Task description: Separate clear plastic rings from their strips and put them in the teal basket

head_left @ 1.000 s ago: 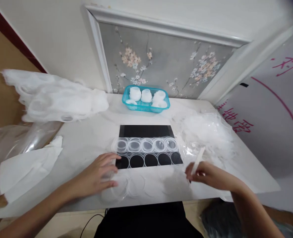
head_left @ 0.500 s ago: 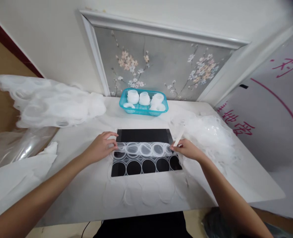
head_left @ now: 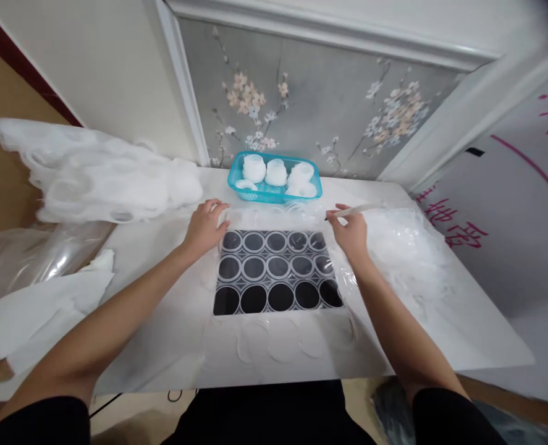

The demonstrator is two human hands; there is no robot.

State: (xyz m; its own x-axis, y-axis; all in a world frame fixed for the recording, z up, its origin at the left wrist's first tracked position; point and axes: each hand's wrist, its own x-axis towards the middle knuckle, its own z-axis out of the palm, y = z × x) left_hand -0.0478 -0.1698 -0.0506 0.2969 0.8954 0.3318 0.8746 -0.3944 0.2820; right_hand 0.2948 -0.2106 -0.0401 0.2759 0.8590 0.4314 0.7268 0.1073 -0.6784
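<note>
A clear plastic sheet printed with rows of white rings [head_left: 290, 254] lies over a black rectangular board [head_left: 280, 298]. Its far part bunches up beyond the board, between my hands. My left hand [head_left: 204, 230] is at the far left corner, thumb and fingers closing on the sheet's edge, though the pinch itself is hard to see. My right hand [head_left: 351, 233] is at the far right corner. It grips a slim white pen-like tool [head_left: 359, 209] with a dark tip pointing left. Whether its fingers also pinch the sheet is unclear.
Behind the board stands a blue plastic basket [head_left: 274, 198] with several stacks of white rings. A heap of white ring-cut film [head_left: 97, 179] is at the left, and clear film scraps [head_left: 413, 247] lie at the right. A whiteboard [head_left: 524, 266] borders the table's right side.
Both hands have moved away from me, toward the basket. The sheet's folded strip went with them, so ring rows now cover the board's far part. The camera view has shifted slightly.
</note>
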